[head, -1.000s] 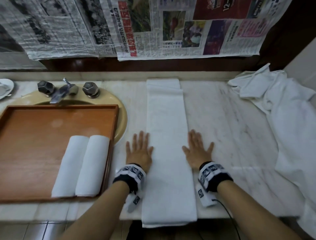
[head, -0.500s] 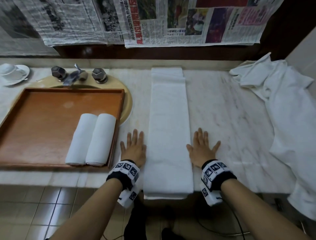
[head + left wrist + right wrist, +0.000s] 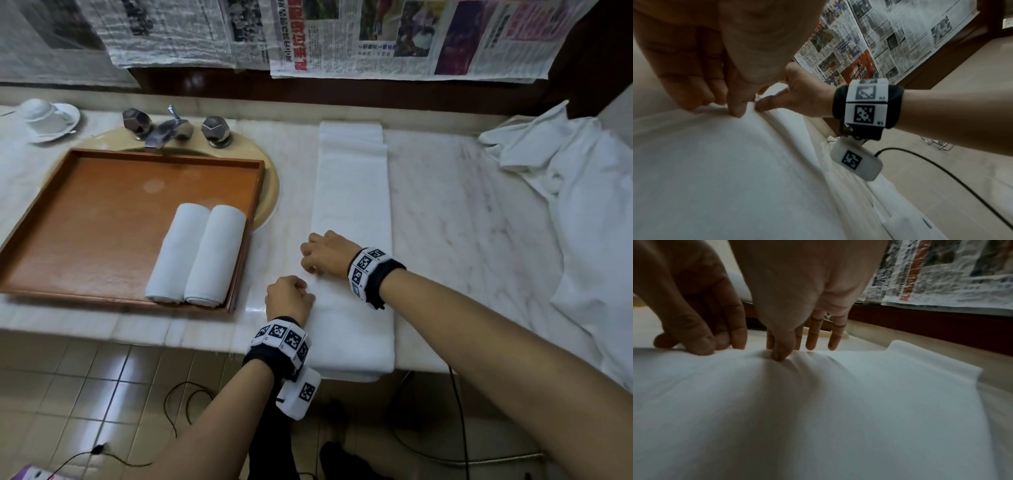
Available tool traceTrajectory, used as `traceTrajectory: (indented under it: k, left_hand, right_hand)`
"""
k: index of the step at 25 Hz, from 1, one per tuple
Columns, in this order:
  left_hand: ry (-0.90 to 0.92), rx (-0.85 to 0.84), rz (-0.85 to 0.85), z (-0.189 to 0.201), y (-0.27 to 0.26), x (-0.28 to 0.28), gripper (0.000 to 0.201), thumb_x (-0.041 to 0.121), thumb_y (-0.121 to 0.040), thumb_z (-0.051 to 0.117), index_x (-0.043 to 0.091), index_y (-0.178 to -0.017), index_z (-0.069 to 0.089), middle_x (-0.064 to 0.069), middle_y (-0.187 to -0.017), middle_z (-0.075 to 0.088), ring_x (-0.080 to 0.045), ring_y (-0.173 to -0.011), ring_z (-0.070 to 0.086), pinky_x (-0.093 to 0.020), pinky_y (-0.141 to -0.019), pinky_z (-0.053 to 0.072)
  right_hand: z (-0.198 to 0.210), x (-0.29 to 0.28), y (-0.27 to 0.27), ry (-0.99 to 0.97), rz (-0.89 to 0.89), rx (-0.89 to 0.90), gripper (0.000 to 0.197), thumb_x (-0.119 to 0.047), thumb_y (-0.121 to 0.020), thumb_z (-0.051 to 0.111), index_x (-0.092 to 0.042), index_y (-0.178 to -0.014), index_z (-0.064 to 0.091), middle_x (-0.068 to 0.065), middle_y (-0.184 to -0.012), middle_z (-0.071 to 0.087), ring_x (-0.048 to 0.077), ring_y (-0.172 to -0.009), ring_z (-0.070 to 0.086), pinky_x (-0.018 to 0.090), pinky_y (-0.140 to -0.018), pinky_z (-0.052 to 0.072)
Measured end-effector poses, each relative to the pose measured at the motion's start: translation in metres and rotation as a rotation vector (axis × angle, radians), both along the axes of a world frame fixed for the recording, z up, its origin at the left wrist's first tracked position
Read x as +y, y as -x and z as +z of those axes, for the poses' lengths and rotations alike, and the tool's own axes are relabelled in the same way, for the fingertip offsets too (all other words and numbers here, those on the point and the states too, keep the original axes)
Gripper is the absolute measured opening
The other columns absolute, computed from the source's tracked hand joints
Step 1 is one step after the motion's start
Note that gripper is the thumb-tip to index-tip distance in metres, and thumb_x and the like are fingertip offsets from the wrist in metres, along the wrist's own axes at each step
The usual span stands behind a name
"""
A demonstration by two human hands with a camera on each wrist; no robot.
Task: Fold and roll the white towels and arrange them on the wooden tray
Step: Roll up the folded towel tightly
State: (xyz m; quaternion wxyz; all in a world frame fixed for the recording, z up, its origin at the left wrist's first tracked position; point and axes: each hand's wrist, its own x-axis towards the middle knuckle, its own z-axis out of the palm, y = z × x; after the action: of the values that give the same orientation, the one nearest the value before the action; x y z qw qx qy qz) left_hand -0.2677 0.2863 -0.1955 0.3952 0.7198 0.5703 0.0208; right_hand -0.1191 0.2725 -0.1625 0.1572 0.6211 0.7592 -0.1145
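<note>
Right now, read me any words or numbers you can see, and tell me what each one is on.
"14 JUNE": on a red advert in the newspaper hung on the wall; the first digit is partly hidden.
Remaining newspaper print, including the red headlines: too small or blurred to read.
Wristband markers: black-and-white code patterns only; the tiny labels beside them are unreadable.

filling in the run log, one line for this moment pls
stage: folding | left hand: pinches folded towel left edge | right hand: pinches same edge | wooden tray: two rolled towels
</note>
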Motion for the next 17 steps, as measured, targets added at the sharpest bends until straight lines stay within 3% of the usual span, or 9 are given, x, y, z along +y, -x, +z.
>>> traceTrajectory:
  k: [5,8,11,14,17]
  left_hand:
    - [0.033,0.011,-0.005,0.003,-0.001,-0.003,0.024,0.027,-0.078,0.074,0.019,-0.099,0.068,0.003,-0.087,0.069,-0.022,-0.093,0.062,-0.027,-0.081,0.048]
    - [0.051,0.018,-0.013,0.003,0.0,-0.006,0.015,0.023,-0.081,0.071,0.016,-0.094,0.068,-0.005,-0.092,0.07,-0.027,-0.094,0.062,-0.028,-0.078,0.047]
    - [0.073,0.023,-0.008,0.002,0.002,-0.005,0.013,0.023,-0.087,0.066,0.013,-0.095,0.069,-0.01,-0.098,0.069,-0.029,-0.095,0.062,-0.027,-0.074,0.043]
    - [0.093,0.032,-0.017,0.006,0.0,-0.005,0.012,0.023,-0.09,0.063,0.011,-0.094,0.067,-0.01,-0.099,0.067,-0.029,-0.094,0.061,-0.028,-0.072,0.042]
    - [0.104,0.048,-0.023,0.007,0.003,-0.007,0.014,0.026,-0.091,0.063,0.012,-0.092,0.066,-0.008,-0.098,0.066,-0.028,-0.092,0.061,-0.029,-0.073,0.045]
  right_hand:
    - [0.007,0.007,-0.002,0.009,0.083,-0.043,0.02,-0.007,-0.097,0.041,-0.02,-0.101,0.056,-0.003,-0.106,0.057,0.023,-0.113,0.043,0.037,-0.084,0.038]
    - [0.008,0.006,-0.004,0.0,0.08,-0.064,0.025,-0.001,-0.095,0.036,-0.019,-0.105,0.051,-0.003,-0.102,0.056,0.023,-0.11,0.043,0.038,-0.084,0.036]
    - [0.011,0.01,-0.004,0.052,0.079,-0.148,0.033,0.003,-0.091,0.038,-0.018,-0.116,0.046,-0.003,-0.112,0.055,0.022,-0.115,0.041,0.042,-0.094,0.034]
    - [0.017,0.019,-0.006,0.102,0.11,-0.289,0.031,-0.008,-0.095,0.043,-0.02,-0.123,0.048,-0.002,-0.125,0.052,0.021,-0.125,0.037,0.051,-0.104,0.029]
    - [0.022,0.029,-0.01,0.147,0.129,-0.375,0.028,-0.02,-0.1,0.044,-0.027,-0.124,0.055,-0.004,-0.13,0.05,0.023,-0.129,0.032,0.057,-0.106,0.026]
